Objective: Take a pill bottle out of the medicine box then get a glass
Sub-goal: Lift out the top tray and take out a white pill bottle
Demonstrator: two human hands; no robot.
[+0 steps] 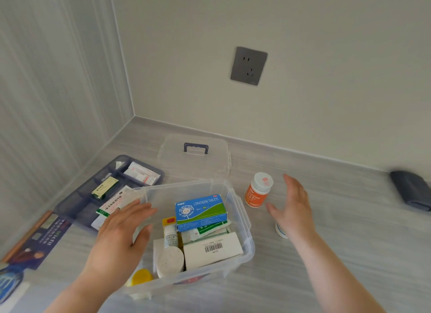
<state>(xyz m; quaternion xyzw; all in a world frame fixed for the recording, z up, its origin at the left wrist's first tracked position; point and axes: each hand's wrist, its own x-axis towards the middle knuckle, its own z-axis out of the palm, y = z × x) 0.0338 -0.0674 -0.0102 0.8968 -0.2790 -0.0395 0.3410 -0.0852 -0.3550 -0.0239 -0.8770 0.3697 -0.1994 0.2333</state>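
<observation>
An orange pill bottle (257, 190) with a white cap stands upright on the counter, just right of the clear plastic medicine box (243, 219). The box is open and holds a blue Loratadine carton (200, 211), a white carton, a small white bottle (170, 237) and a yellow-capped item. My right hand (291, 207) hovers open beside the orange bottle, a little apart from it, palm facing it. My left hand (121, 238) hovers open over the box's left rim. No glass is in view.
The box's clear lid (196, 158) with a blue handle lies behind it. A blue divided tray (81, 203) with medicine packets sits at the left. A small white round item (281, 230) shows under my right hand. A dark folded cloth (412, 191) lies far right.
</observation>
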